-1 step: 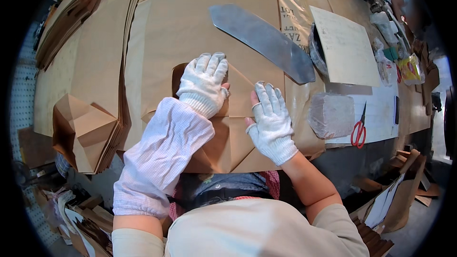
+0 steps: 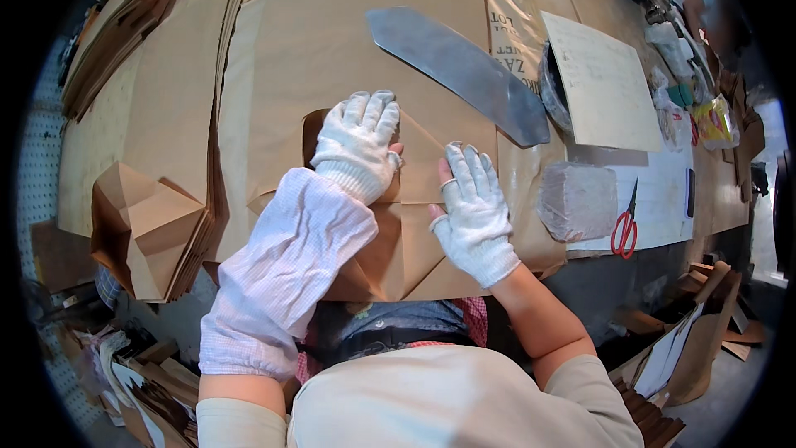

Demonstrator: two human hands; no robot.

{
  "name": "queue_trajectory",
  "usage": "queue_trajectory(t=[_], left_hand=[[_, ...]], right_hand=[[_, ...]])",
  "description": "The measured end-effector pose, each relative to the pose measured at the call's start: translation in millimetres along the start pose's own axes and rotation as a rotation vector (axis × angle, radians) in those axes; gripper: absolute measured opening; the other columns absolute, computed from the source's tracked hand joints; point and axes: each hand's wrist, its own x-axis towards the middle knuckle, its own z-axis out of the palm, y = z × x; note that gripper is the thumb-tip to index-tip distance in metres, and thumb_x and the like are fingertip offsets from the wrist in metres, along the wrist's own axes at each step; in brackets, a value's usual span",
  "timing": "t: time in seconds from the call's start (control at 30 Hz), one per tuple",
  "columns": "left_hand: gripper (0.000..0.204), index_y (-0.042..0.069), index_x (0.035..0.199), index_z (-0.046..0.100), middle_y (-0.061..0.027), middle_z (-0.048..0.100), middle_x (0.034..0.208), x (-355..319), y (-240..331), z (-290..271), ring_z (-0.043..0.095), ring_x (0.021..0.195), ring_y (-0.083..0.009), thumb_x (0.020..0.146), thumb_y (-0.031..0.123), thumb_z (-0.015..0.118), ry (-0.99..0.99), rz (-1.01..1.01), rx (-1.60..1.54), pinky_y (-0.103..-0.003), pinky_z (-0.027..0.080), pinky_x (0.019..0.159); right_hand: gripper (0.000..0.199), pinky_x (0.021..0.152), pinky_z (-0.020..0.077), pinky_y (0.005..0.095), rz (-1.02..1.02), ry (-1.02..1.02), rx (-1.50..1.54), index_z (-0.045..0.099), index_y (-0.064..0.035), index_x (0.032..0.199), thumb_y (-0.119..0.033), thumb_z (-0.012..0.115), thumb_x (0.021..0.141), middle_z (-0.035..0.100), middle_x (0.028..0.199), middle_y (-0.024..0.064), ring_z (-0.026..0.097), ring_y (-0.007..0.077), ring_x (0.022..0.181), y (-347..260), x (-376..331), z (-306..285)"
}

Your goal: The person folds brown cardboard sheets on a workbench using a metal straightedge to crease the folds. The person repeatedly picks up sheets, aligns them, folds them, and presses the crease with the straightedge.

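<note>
Over the remote feed, I have my left hand (image 2: pixel 356 141) and right hand (image 2: pixel 475 214) flat on folded brown paper (image 2: pixel 424 259).
Both sets of fingers are stretched out, palms down; the paper lies beneath and between them. Beyond the right hand slants a grey plate (image 2: pixel 456 75); red-handled scissors (image 2: pixel 631 214) rest well right of that hand.

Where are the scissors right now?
In the head view, the red-handled scissors are on the right, blades over the white sheet, just right of the plastic-wrapped block and well right of the person's right hand.
</note>
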Motion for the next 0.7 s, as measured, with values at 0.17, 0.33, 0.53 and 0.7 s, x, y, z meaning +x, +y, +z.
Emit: queue_trajectory(t=[0.17, 0.33, 0.53, 0.7], left_hand=[[0.066, -0.002, 0.138, 0.058, -0.0217, 0.056, 0.145, -24, -19, -125, 0.054, 0.133, -0.0378, 0.088, 0.038, 0.071, -0.551, -0.012, -0.590, -0.046, 0.040, 0.114], [0.084, -0.006, 0.154, 0.040, -0.0166, 0.043, 0.159, -133, -101, -35, 0.039, 0.149, -0.0287, 0.105, 0.063, 0.040, 0.239, -0.344, -1.449, -0.040, 0.026, 0.125], [0.089, -0.004, 0.150, 0.048, -0.0192, 0.046, 0.158, -161, -110, -1, 0.037, 0.151, -0.0326, 0.103, 0.070, 0.030, 0.101, -0.149, -1.035, -0.042, 0.023, 0.125], [0.082, -0.001, 0.146, 0.049, -0.0276, 0.045, 0.154, -156, -88, 8, 0.038, 0.144, -0.0508, 0.085, 0.048, 0.071, 0.220, -0.004, -0.480, -0.053, 0.034, 0.119]], right_hand=[[0.080, 0.124, 0.0249, 0.0534, -0.021, -0.054, 0.012, 0.050, 0.0095, 0.142, -0.033, 0.076, 0.079, 0.045, 0.153, 0.0276, 0.040, 0.0454, 0.143, 9, -12, -14], [0.080, 0.125, 0.0225, 0.0533, -0.019, -0.071, 0.030, 0.052, 0.0104, 0.140, -0.039, 0.075, 0.081, 0.043, 0.154, 0.0277, 0.036, 0.0451, 0.146, -15, 31, -6], [0.081, 0.126, 0.0215, 0.0531, -0.087, -0.005, 0.039, 0.050, 0.0073, 0.144, -0.043, 0.073, 0.085, 0.040, 0.158, 0.0262, 0.033, 0.0446, 0.149, -17, 65, 21], [0.083, 0.126, 0.0228, 0.0521, -0.083, -0.003, 0.030, 0.048, 0.0066, 0.145, -0.041, 0.077, 0.083, 0.040, 0.158, 0.0249, 0.033, 0.0436, 0.149, -20, 66, 17]])
